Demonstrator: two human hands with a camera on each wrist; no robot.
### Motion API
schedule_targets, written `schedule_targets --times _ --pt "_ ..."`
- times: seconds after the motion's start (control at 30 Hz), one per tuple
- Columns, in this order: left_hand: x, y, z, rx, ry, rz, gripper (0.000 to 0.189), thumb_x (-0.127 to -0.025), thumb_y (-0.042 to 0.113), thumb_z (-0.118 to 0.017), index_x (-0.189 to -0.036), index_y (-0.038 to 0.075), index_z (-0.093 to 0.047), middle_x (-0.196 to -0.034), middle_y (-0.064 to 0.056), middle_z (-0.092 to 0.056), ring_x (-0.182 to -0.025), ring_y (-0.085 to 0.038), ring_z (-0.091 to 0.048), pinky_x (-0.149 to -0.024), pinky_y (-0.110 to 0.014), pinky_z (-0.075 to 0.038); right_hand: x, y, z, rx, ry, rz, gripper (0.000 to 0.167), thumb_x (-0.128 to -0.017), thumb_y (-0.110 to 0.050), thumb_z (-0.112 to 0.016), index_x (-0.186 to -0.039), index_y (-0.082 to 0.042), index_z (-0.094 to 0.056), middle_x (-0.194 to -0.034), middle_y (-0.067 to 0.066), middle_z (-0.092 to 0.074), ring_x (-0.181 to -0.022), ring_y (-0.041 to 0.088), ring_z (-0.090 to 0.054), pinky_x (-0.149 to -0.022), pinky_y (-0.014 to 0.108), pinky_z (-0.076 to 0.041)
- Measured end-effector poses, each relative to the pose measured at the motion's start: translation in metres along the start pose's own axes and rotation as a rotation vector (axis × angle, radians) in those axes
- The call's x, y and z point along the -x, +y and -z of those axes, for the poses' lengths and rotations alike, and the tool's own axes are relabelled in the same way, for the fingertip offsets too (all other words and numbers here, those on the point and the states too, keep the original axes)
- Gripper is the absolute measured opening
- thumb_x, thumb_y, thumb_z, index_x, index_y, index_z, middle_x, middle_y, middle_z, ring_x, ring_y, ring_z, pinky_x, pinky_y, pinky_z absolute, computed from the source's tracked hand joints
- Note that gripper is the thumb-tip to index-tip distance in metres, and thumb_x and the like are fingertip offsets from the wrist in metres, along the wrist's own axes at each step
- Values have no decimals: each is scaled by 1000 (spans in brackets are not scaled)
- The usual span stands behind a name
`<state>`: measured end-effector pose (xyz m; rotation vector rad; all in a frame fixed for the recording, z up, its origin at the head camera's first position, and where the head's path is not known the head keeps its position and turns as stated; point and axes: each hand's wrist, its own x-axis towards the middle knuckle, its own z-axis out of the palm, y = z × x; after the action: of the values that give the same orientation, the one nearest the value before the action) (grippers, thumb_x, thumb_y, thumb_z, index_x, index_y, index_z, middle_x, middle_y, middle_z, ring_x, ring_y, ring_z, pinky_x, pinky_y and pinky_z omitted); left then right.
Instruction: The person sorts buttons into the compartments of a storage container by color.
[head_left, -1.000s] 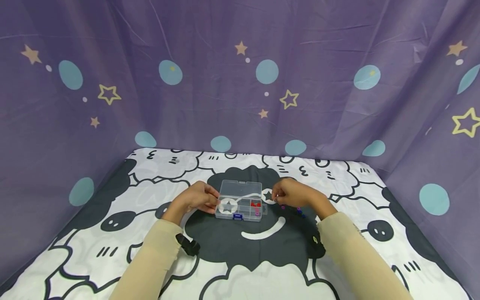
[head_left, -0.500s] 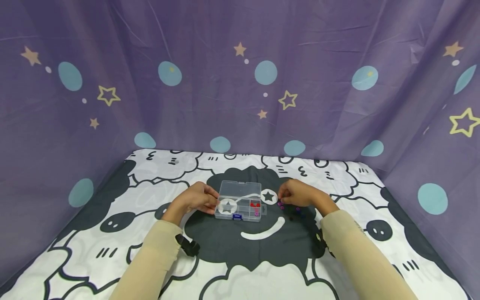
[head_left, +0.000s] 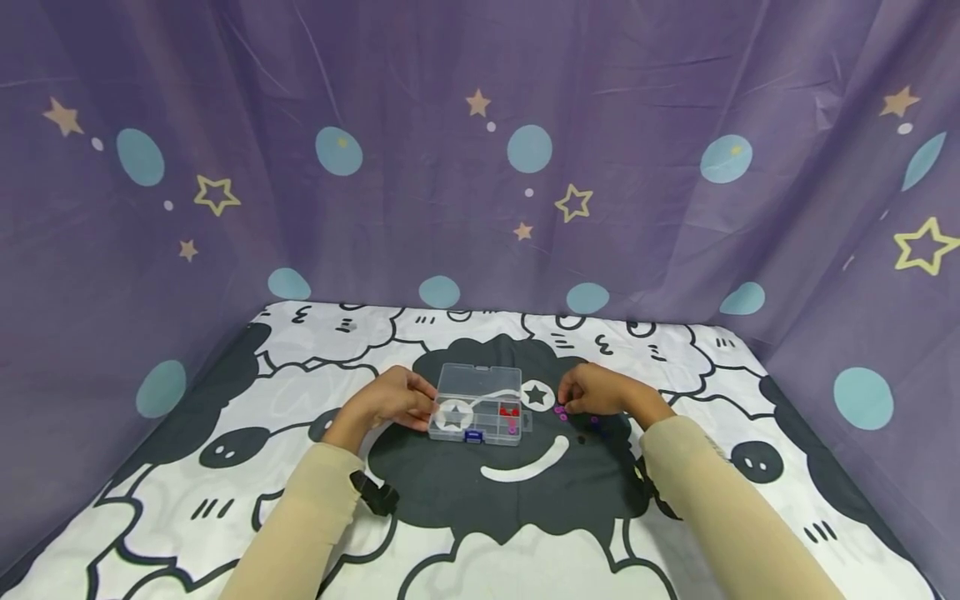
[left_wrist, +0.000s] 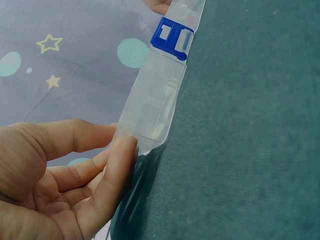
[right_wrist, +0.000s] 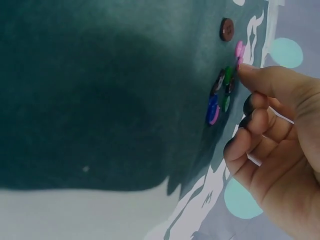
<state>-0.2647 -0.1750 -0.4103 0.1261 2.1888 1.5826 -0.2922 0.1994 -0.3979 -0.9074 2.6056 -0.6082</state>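
Note:
A clear plastic compartment box (head_left: 474, 406) with a blue latch (left_wrist: 173, 38) sits on the dark printed patch, its lid raised at the back. Red buttons (head_left: 509, 410) and pink buttons (head_left: 513, 426) lie in its right compartments. My left hand (head_left: 397, 398) pinches the box's left end between thumb and fingers. To the right of the box, my right hand (head_left: 598, 389) is low at the cloth, fingers bent. Its thumb tip overlaps a pink button (right_wrist: 240, 48) in the right wrist view; whether it pinches that button I cannot tell.
A brown button (right_wrist: 227, 29) lies past the pink one. Closer in is a small cluster of blue, green, black and pink buttons (right_wrist: 213, 107). The cloth (head_left: 517, 508) has a cartoon sheep print, and a purple curtain (head_left: 420, 225) hangs behind it.
My right hand has moved slightly right, away from the box, uncovering pink buttons on the cloth by its fingertips. My left hand keeps its hold on the box.

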Motion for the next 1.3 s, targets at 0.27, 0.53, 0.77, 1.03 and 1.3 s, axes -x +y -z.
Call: schedule_targets --times 0.27,0.53,0.77,1.03,1.3 --pt "0 1 1 -1 -2 0 31 -90 -4 -72 -117 -14 -62 -88 -17 -65 -68 -21 -68 -66 -36 -65 -2 1 -1 14 2 4 11 -88 2 -73 -95 -6 -71 -70 -5 -63 -60 6 -54 -56 23 -48" --pt "1 1 1 -4 -4 -2 30 -90 -4 -72 -117 -14 -62 -87 -17 -65 -68 -21 -68 -66 -36 -65 -3 0 -1 17 -3 49 13 -87 4 -72 -93 -7 -72 -63 -7 -59 -54 4 -50 -52 21 -44" --pt "1 1 1 -3 -7 1 31 -90 -4 -71 -118 -14 -62 -89 -17 -65 -70 -21 -67 -67 -36 -66 -3 3 -1 8 6 48 12 -86 4 -71 -87 -7 -74 -70 -6 -66 -61 5 -54 -57 22 -49" --pt "2 2 2 -6 -9 6 32 -91 -3 -71 -119 -14 -62 -91 -18 -65 -72 -22 -67 -68 -37 -66 -1 7 0 25 41 53 13 -90 3 -69 -86 -7 -76 -79 -5 -72 -69 4 -60 -65 23 -53" --pt "2 2 2 4 -9 11 32 -91 -3 -72 -119 -14 -62 -91 -18 -65 -72 -22 -67 -68 -36 -66 2 10 3 9 72 59 11 -92 0 -70 -88 -7 -77 -81 -4 -73 -72 4 -63 -66 23 -55"
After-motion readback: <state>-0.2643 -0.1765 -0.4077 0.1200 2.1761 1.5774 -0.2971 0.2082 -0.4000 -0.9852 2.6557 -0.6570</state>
